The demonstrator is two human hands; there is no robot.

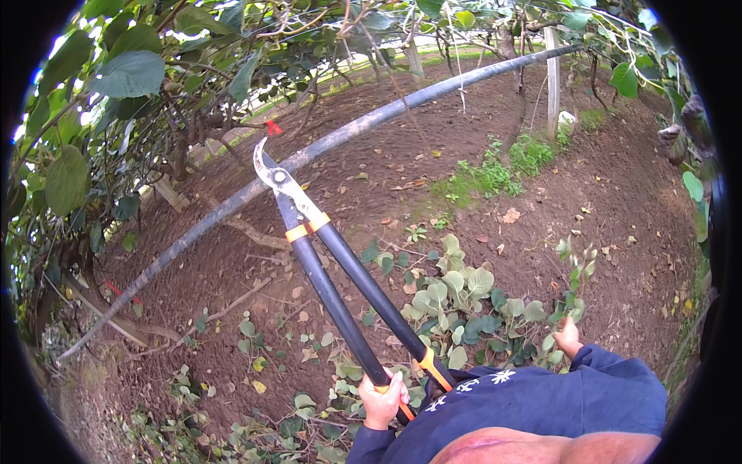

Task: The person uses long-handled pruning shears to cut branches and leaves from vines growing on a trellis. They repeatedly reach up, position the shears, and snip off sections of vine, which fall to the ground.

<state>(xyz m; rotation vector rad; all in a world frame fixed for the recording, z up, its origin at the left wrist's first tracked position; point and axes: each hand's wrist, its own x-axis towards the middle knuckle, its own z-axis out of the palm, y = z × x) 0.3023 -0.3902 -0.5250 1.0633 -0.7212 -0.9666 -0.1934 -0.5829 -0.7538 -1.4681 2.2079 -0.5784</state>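
A pair of bypass loppers (279, 176) with black handles and orange collars slants up and left from my body, its curved blade a little apart from the other. My left hand (384, 399) is closed round the orange and black grip of one handle. The other handle's grip rests near the front of my dark blue top, with no hand on it. At the right my right hand (568, 336) holds a leafy vine shoot (574, 284) upright above the soil. Cut leafy vines (458, 296) lie on the ground between my hands and below the loppers.
A long grey pipe (371, 120) crosses diagonally behind the lopper head. Leafy vines (130, 72) hang at the upper left. A post (552, 87) stands at the back right, near green weeds (493, 171). A red ribbon (273, 127) hangs beyond the blade tip.
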